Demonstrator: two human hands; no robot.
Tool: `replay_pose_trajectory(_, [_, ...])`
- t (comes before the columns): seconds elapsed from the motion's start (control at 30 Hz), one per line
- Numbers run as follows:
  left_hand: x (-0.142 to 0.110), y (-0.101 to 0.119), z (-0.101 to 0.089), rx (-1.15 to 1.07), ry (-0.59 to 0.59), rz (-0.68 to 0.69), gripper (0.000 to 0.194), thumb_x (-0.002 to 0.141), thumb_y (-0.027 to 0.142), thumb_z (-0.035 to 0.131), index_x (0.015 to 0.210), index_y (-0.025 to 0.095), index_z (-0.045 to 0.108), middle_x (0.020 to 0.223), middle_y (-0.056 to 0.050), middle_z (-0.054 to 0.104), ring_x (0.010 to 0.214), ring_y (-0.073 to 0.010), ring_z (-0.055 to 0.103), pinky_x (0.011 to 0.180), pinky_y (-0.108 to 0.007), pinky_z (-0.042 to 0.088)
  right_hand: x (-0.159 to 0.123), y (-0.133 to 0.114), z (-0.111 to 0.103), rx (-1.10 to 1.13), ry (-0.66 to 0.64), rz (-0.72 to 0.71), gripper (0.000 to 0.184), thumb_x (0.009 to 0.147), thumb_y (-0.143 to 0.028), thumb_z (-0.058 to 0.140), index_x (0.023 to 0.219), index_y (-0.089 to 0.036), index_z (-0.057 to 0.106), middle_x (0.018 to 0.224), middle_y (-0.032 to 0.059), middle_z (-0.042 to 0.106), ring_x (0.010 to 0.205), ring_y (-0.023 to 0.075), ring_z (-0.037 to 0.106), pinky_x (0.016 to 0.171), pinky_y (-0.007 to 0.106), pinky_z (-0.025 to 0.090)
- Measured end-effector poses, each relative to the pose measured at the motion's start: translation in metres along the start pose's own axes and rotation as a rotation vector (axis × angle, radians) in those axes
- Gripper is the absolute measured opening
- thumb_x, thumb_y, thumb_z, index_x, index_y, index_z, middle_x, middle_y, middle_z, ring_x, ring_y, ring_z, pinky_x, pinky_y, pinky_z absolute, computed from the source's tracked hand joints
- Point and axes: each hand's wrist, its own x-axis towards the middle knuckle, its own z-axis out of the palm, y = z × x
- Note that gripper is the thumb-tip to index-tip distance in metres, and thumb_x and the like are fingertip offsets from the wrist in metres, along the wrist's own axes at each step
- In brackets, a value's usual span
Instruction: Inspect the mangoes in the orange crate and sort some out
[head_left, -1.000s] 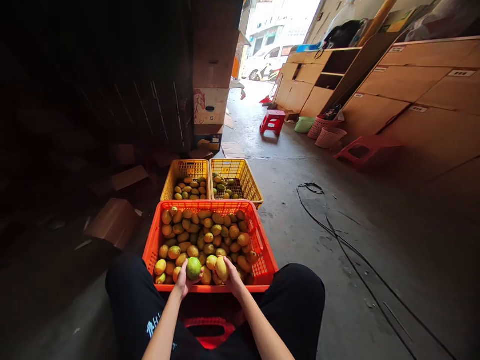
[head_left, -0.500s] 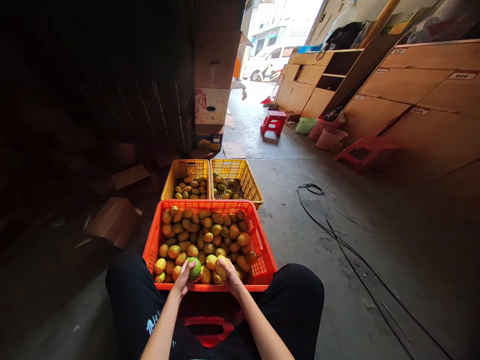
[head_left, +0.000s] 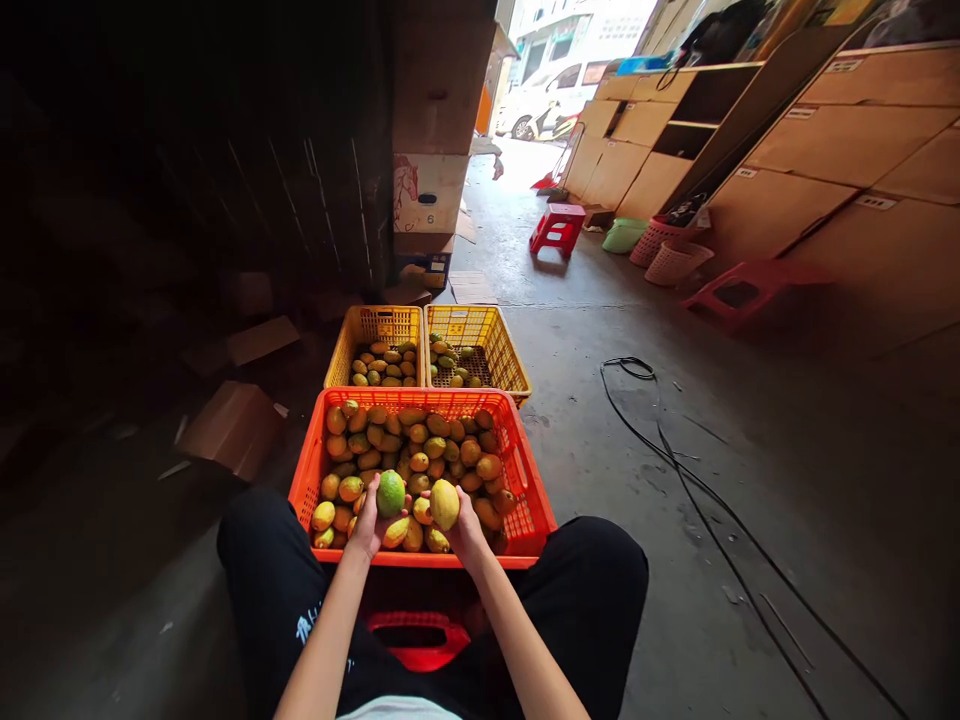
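Note:
In my left hand (head_left: 367, 525) rests a green oval fruit (head_left: 391, 495), with the thumb along its side and the fingers beneath it. My right hand (head_left: 468, 527) holds a yellow oval fruit (head_left: 445, 505), lemon-like in shape, with the fingers curled around its right side and underneath. Both hands are side by side above the near part of a red plastic crate (head_left: 425, 560). Many yellow, orange and greenish fruits (head_left: 471, 453) lie heaped inside this crate. It stands between my knees.
Beyond the red crate stand two yellow crates, a left one (head_left: 335, 350) and a right one (head_left: 514, 365), both with fruit inside. A black cable (head_left: 690, 480) runs over the floor at right. Cardboard pieces (head_left: 232, 430) lie at left. A red stool (head_left: 556, 230) stands farther off.
Both fruits have been raised slightly and turned, so more of each now shows. My hands have opened out somewhat beneath them. The view has tipped slightly downward.

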Motion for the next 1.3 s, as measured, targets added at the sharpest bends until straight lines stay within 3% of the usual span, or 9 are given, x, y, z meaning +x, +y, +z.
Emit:
replay_pose_trajectory(0.13, [-0.008,0.006,0.011,0.011,0.015,0.146,0.047,0.082,0.041,0.09,0.117,0.019,0.067,0.113,-0.011,0.08,0.099,-0.0278,0.08,0.074,-0.032,0.067,-0.01,-0.012,0.018,0.099,0.053,0.004,0.036,0.086,-0.054,0.071,0.098,-0.02,0.07,0.081,0.0056,0.078,0.065,0.022,0.073,0.052,0.027,0.049])
replay_pose_trajectory(0.23, [-0.014,0.002,0.011,0.035,0.066,0.143,0.051,0.076,0.034,0.095,0.115,0.021,0.066,0.114,-0.009,0.079,0.101,-0.0277,0.08,0.074,-0.032,0.068,-0.017,-0.007,0.024,0.114,0.169,-0.05,0.042,0.076,-0.053,0.084,0.102,-0.025,0.066,0.081,-0.0009,0.075,0.066,0.02,0.073,0.052,0.025,0.048])
replay_pose_trajectory(0.4, [-0.017,-0.011,0.004,-0.03,0.109,-0.002,0.043,0.085,0.039,0.085,0.116,0.018,0.064,0.11,-0.013,0.079,0.101,-0.0307,0.08,0.074,-0.038,0.069,-0.022,0.018,0.014,0.038,0.133,-0.121,0.055,0.07,-0.051,0.089,0.113,-0.029,0.066,0.09,-0.0021,0.078,0.068,0.019,0.073,0.056,0.025,0.049])
replay_pose_trajectory(0.57, [-0.01,-0.022,-0.004,-0.131,0.205,-0.03,0.031,0.095,0.042,0.073,0.114,0.019,0.063,0.107,-0.014,0.079,0.099,-0.03,0.081,0.079,-0.044,0.07,-0.016,0.029,0.007,0.088,0.105,-0.047,0.043,0.077,-0.059,0.076,0.098,-0.022,0.069,0.081,0.0056,0.079,0.078,0.026,0.076,0.061,0.03,0.054])
replay_pose_trajectory(0.8, [-0.005,-0.024,-0.019,-0.154,0.131,-0.071,0.047,0.105,0.048,0.059,0.137,0.014,0.063,0.118,-0.02,0.079,0.105,-0.0336,0.08,0.082,-0.044,0.07,-0.006,0.027,0.009,0.194,0.14,0.023,0.029,0.087,-0.047,0.061,0.086,-0.02,0.071,0.083,0.0097,0.08,0.079,0.0284,0.078,0.058,0.032,0.056])
replay_pose_trajectory(0.93, [-0.001,-0.025,-0.031,-0.148,0.101,-0.058,0.049,0.107,0.045,0.056,0.145,0.015,0.061,0.125,-0.022,0.078,0.109,-0.0358,0.08,0.082,-0.045,0.07,-0.007,0.029,0.006,0.207,0.158,0.035,0.025,0.088,-0.046,0.065,0.094,-0.022,0.07,0.081,0.0051,0.08,0.071,0.0253,0.078,0.054,0.031,0.055])
replay_pose_trajectory(1.03, [0.003,-0.027,-0.036,-0.145,0.099,-0.052,0.05,0.107,0.045,0.056,0.145,0.013,0.06,0.122,-0.021,0.079,0.104,-0.0337,0.081,0.079,-0.043,0.071,-0.011,0.029,0.006,0.214,0.167,0.002,0.035,0.084,-0.054,0.074,0.102,-0.024,0.069,0.083,0.0035,0.08,0.07,0.0232,0.078,0.052,0.027,0.052])
replay_pose_trajectory(1.13, [0.004,-0.031,-0.039,-0.129,0.077,-0.024,0.044,0.101,0.044,0.069,0.131,0.012,0.065,0.115,-0.018,0.08,0.1,-0.031,0.081,0.078,-0.04,0.071,-0.014,0.03,0.007,0.214,0.18,-0.037,0.044,0.077,-0.056,0.082,0.105,-0.025,0.068,0.087,0.0022,0.08,0.072,0.0213,0.077,0.051,0.023,0.049])
replay_pose_trajectory(1.3, [0.005,-0.038,-0.044,-0.068,0.044,0.028,0.047,0.071,0.03,0.099,0.103,0.013,0.069,0.109,-0.017,0.08,0.099,-0.032,0.081,0.079,-0.037,0.07,-0.015,0.032,0.007,0.183,0.168,-0.121,0.052,0.065,-0.052,0.092,0.1,-0.027,0.063,0.087,-0.0014,0.077,0.07,0.0178,0.073,0.053,0.023,0.05])
